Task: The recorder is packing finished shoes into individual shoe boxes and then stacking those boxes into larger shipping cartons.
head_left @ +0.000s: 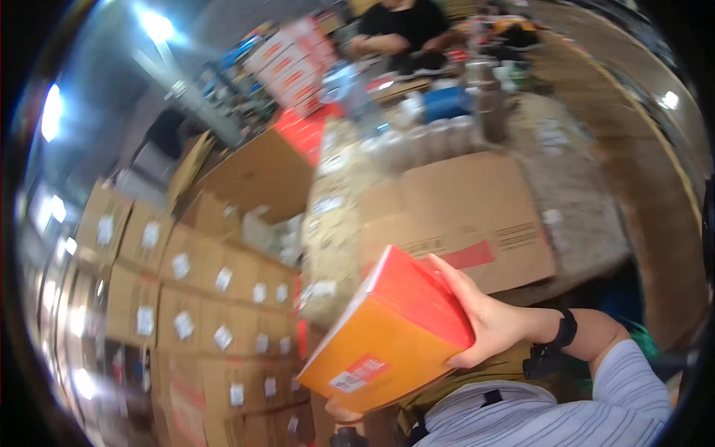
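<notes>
An orange box (395, 354) with a bright red end and a red-and-white label is held tilted in front of my body. My right hand (488, 320) grips its red end from the right, thumb along the top edge and fingers at the lower corner. Under the box's lower left corner my left hand (342, 411) supports it, most of its fingers hidden by the box. Just beyond the box, a flattened brown cardboard sheet (462, 212) lies on the worktable (328, 246).
Brown cartons (179, 261) with white labels are stacked at the left, beside an open carton (261, 175). A row of pale rolls or cups (428, 140), a blue object (445, 103) and a bottle (489, 104) stand farther back. A person in black (402, 33) works at the far end.
</notes>
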A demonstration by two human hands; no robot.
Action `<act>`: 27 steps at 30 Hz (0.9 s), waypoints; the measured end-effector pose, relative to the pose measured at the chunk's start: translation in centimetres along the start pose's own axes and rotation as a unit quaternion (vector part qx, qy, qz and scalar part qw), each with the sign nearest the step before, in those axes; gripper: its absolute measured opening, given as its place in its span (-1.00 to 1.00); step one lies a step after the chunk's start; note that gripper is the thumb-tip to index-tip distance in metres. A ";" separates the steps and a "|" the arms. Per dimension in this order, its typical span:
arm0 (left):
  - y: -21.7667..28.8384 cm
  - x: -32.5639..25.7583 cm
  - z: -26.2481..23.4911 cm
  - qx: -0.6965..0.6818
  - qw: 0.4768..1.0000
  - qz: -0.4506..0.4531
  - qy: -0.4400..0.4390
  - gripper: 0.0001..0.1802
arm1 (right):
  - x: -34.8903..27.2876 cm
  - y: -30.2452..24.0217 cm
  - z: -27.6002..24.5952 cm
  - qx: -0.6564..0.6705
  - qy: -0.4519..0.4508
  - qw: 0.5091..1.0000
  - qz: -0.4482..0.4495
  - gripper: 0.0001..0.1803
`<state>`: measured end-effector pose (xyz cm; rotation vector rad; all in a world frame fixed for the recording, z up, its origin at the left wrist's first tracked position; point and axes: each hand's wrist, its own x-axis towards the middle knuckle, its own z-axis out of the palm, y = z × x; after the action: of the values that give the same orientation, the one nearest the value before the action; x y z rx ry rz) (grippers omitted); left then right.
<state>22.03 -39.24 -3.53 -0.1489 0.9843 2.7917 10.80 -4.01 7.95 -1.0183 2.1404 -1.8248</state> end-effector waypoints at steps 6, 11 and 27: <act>3.1 -17.9 1.9 0.074 0.968 0.180 0.160 0.17 | 1.9 3.4 10.6 0.133 -0.208 0.966 -0.073 0.36; 6.3 -34.2 8.9 0.258 0.851 0.314 0.332 0.22 | 1.6 3.0 22.4 0.082 -0.415 0.892 -0.163 0.22; 29.0 -38.1 -11.2 0.794 0.052 -0.054 0.603 0.28 | 3.5 8.4 29.1 -0.005 -0.513 0.851 -0.115 -0.39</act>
<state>53.95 -73.57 11.39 1.5204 -2.3965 0.7335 19.96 -29.51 -5.97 -1.7633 1.3734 -0.8995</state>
